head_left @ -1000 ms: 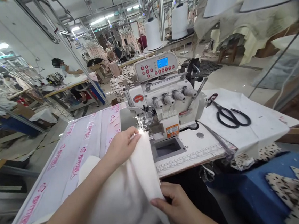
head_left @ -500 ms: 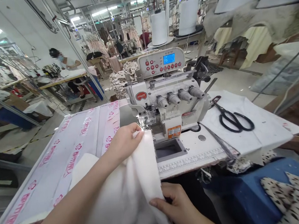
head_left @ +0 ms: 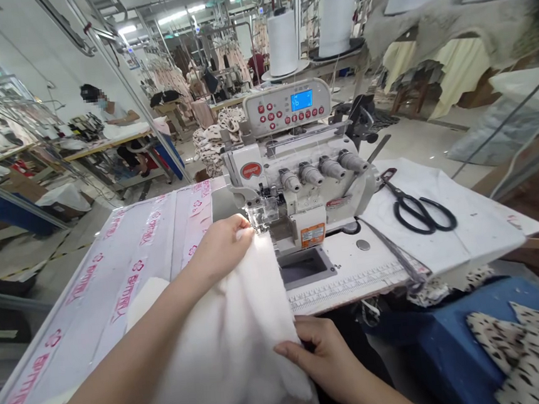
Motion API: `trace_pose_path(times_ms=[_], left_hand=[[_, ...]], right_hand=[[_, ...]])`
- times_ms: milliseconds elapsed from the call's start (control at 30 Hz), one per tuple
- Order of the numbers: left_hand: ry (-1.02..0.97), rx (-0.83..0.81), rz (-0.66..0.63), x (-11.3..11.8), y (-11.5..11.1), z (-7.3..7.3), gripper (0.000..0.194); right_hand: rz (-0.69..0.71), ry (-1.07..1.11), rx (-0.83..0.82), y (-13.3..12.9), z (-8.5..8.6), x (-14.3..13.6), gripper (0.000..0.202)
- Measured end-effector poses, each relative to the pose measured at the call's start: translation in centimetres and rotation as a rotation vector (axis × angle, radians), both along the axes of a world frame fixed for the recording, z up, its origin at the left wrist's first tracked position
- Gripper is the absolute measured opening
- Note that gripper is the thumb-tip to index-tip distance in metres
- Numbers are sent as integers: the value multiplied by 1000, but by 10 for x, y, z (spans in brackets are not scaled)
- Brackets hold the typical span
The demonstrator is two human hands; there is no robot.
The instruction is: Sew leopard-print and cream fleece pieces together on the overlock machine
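White fabric [head_left: 243, 330] runs from the front of the overlock sewing machine [head_left: 303, 180] down over the table edge toward me. My left hand [head_left: 228, 240] pinches its upper end right beside the lit presser foot [head_left: 261, 228]. Lower down, my right hand [head_left: 318, 355] grips the fabric's right edge between thumb and fingers, below the level of the tabletop. The stretch of edge between both hands hangs fairly straight, while the rest falls in soft folds under my left forearm. Whether the fabric's tip lies under the foot is hidden by my left fingers.
Black-handled scissors [head_left: 424, 210] lie on the white covering right of the machine. A ruler strip [head_left: 347, 289] lines the table's front edge. Spotted fabric [head_left: 537, 348] rests on a blue surface [head_left: 450, 331] at lower right. Thread cones [head_left: 283, 43] stand behind; a person [head_left: 113, 112] sits at far left.
The camera view has shifted slightly. Both hands keep their hold on the white fabric, and its edge between them looks a little straighter. The machine's display digits have changed.
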State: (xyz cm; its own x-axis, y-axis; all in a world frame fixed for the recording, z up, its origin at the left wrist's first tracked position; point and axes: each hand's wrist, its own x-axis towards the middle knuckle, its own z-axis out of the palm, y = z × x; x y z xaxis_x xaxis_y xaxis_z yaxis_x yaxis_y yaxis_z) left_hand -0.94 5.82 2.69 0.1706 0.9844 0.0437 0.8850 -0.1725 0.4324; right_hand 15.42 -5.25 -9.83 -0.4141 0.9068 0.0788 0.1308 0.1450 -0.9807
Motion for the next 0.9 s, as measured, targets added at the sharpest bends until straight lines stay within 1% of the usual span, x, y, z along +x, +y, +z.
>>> trace_pose_path(times_ms=[200, 467, 600, 667, 733, 800, 900], left_hand=[[29, 54, 17, 2, -6, 2, 13], [82, 76, -4, 6, 9, 0, 9], [105, 70, -28, 3, 10, 3, 15], [108, 47, -32, -2, 7, 6, 19], [114, 10, -23, -8, 4, 9, 24], [126, -9, -3, -14, 0, 10, 27], [162, 26, 29, -15, -8, 9, 25]], right_hand=[[-30, -36, 23, -4, 5, 5, 38], [-19, -89, 45, 5, 9, 6, 35], [14, -130, 111, 0, 8, 8, 26], [27, -150, 134, -5, 8, 10, 26], [37, -179, 154, -9, 13, 14, 30], [55, -194, 176, -11, 21, 20, 34], [87, -165, 181, -15, 33, 28, 37]])
